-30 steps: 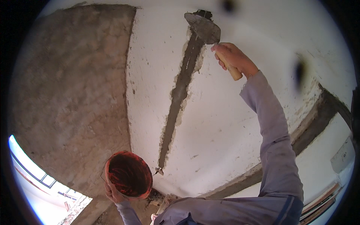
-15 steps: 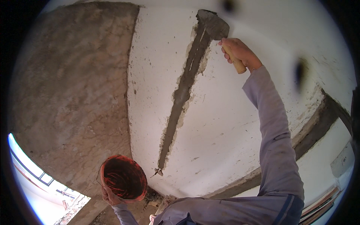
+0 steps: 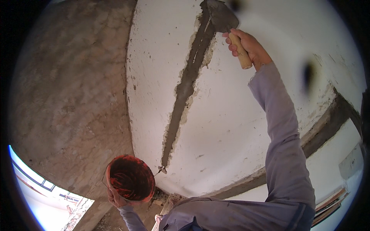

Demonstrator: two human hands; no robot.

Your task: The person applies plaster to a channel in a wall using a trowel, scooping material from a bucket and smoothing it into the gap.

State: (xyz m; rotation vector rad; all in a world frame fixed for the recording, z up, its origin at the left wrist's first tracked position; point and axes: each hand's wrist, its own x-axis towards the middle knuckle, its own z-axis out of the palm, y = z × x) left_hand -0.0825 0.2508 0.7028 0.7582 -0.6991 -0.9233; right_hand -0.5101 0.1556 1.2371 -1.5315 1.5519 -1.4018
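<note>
My right hand [image 3: 248,47] is wrapped round the wooden handle of a trowel [image 3: 222,17], arm stretched up. The trowel's grey blade lies against the top of a mortar-filled groove [image 3: 185,84] in the white wall [image 3: 231,115]. Wet grey mortar runs down this groove, its edges ragged, to a small bit of pipe or wire [image 3: 162,169] at the lower end. At lower left my left hand [image 3: 116,198] grips the side of an orange-red bucket [image 3: 131,179]. Dark mortar smears coat the bucket's inside; its bottom is in shadow.
A rough brown-grey plastered surface [image 3: 73,84] fills the left, meeting the white wall along a dark edge. Another mortar band [image 3: 325,125] crosses at lower right. A bright window opening [image 3: 46,196] shows at lower left, and wooden strips [image 3: 329,208] lie at lower right.
The view has shifted slightly, and trowel and right hand now appear higher in the picture. The bucket sits a little further right and up, still in my left hand.
</note>
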